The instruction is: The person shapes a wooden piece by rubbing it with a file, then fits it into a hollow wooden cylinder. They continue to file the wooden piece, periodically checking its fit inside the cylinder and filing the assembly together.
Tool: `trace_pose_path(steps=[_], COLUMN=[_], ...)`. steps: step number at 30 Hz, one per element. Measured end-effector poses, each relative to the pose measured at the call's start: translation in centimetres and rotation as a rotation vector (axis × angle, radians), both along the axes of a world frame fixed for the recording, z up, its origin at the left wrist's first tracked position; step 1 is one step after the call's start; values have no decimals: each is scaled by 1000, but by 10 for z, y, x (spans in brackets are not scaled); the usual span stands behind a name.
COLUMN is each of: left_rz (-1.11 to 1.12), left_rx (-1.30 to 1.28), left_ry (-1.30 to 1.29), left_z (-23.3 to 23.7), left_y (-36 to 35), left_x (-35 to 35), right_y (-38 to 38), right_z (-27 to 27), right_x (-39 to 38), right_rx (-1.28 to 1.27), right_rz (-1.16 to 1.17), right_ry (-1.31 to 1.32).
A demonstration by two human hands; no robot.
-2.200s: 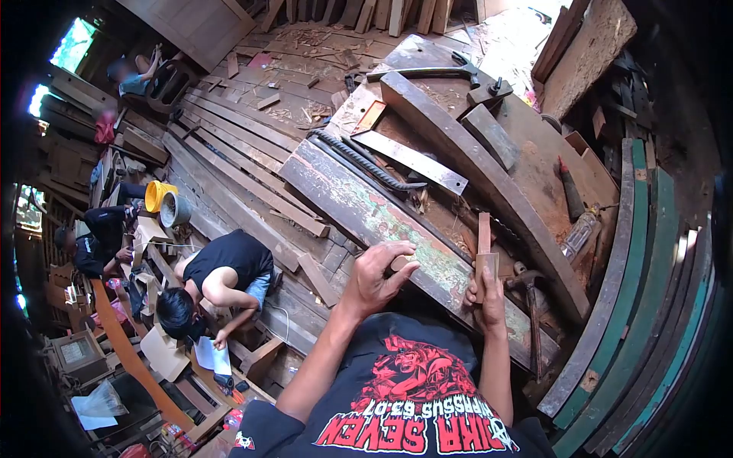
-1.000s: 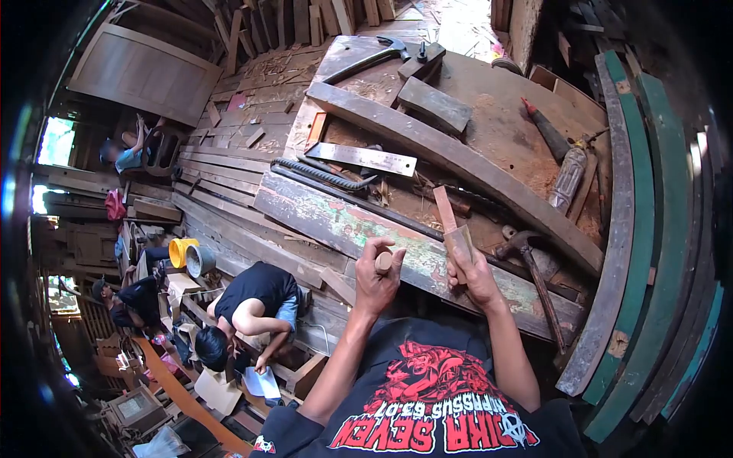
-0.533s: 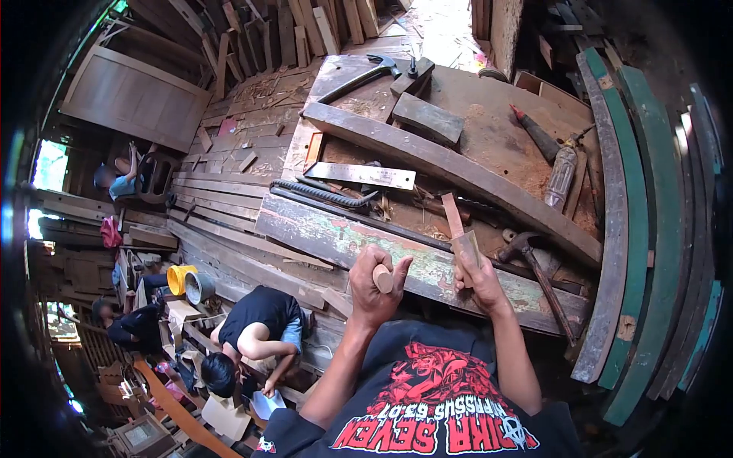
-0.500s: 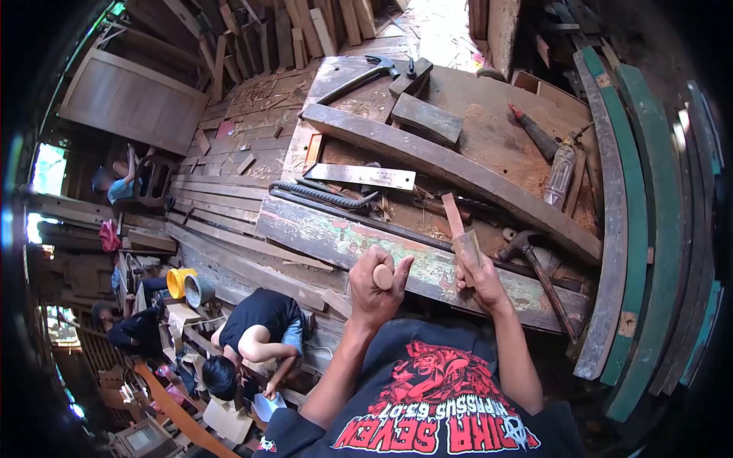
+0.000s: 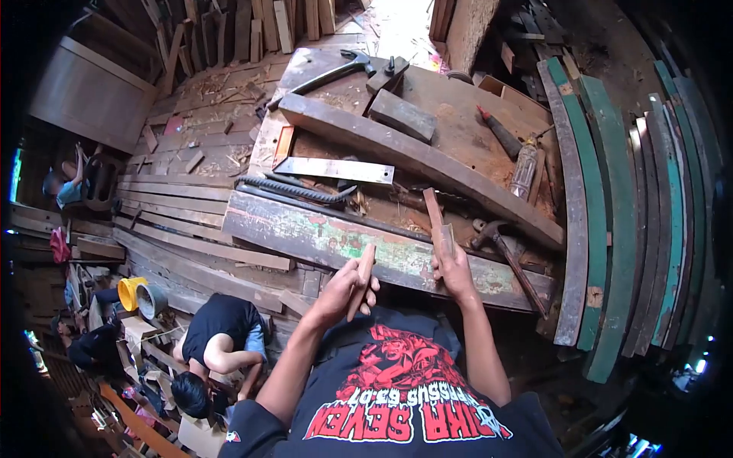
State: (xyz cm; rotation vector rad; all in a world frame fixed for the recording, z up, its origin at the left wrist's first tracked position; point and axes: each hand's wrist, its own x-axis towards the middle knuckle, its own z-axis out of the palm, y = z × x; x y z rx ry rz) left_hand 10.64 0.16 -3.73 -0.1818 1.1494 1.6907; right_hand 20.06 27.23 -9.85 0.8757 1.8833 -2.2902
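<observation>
The left hand (image 5: 336, 295) has its fingers part-curled round a short piece of wood (image 5: 362, 279), firm enough to keep it tilted, with both ends clear of the palm. The right hand (image 5: 456, 275) is wrapped about the lower part of a pale block (image 5: 447, 238), and a reddish wooden strip (image 5: 434, 212) sticks up past it (whether the two are joined, I can't tell from where I stand). Both hands are apart, over the near edge of the painted plank (image 5: 305, 229), perhaps so each piece can be turned in good light. The wood stays low before the chest, which I'd guess spares the arms. Beyond the plank, the metal square (image 5: 336, 169) lies flat on the workbench (image 5: 466, 95), and a hammer (image 5: 522, 276) rests near the right hand, its handle across the plank's end; both seem left within easy reach, the hammer's handle pointing back toward its user.
</observation>
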Motion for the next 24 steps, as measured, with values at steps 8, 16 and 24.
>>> trace_pose_path(steps=[8, 16, 24], left_rz=[-134, -14, -217], left_rx=[88, 38, -53], left_ry=[-263, -485, -412], left_z=[3, -15, 11], left_y=[-28, -23, -10], left_x=[-22, -14, -39], right_y=[-52, -117, -133], right_z=[47, 85, 66], right_x=[-11, -15, -40], right_rx=[380, 807, 939], right_rz=[-58, 238, 184], right_ry=[-93, -147, -301])
